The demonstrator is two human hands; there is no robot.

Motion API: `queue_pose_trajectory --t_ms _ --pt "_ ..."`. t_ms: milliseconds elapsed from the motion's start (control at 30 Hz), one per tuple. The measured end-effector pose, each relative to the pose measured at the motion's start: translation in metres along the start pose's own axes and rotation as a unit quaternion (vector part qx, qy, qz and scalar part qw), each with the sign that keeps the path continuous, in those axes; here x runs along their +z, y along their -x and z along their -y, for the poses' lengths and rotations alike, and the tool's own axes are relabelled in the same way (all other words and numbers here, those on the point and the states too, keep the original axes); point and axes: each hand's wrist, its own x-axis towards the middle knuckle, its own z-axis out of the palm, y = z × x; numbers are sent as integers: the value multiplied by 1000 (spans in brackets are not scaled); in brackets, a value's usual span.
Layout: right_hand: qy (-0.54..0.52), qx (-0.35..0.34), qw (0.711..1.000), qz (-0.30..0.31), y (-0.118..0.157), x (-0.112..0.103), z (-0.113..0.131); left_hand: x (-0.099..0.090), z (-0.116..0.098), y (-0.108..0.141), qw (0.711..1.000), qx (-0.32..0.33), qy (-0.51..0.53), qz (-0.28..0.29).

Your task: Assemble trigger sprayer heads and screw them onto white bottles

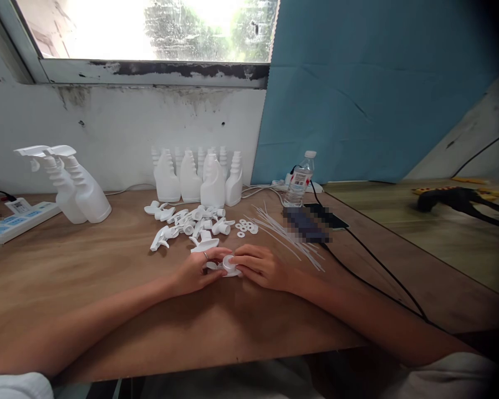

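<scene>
Near the front of the brown table, my left hand (202, 270) is closed around a white spray trigger head (229, 267), its round collar turned up toward me. The fingertips of my right hand (260, 266) press at the collar's opening; whether a washer lies under them is hidden. Just beyond my hands, a pile of loose white trigger heads (187, 221) is spread out. Several flat white washers (246, 226) lie to the right of that pile. Farther right is a loose bundle of thin white dip tubes (280, 230).
Several white bottles without heads (213, 180) stand by the wall. Two bottles with trigger heads (87, 191) are at left, near a power strip (29, 221). On the right are a clear water bottle (299, 183), a phone (330, 219) and black cables (370, 282).
</scene>
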Motion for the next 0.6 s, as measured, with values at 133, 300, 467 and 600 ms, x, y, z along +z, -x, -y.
queue_pose_trajectory --t_ms 133,300,467,600 --pt "-38 42 998 21 1 -1 1 1 0 2 999 -4 -40 -10" --pt "-50 44 997 45 0 -1 0 3 -1 3 991 60 -116 4" --pt "-67 51 995 45 -2 -1 0 3 4 2 980 110 -165 4" --pt "-69 47 995 51 -4 -2 2 3 2 0 976 129 -178 1"
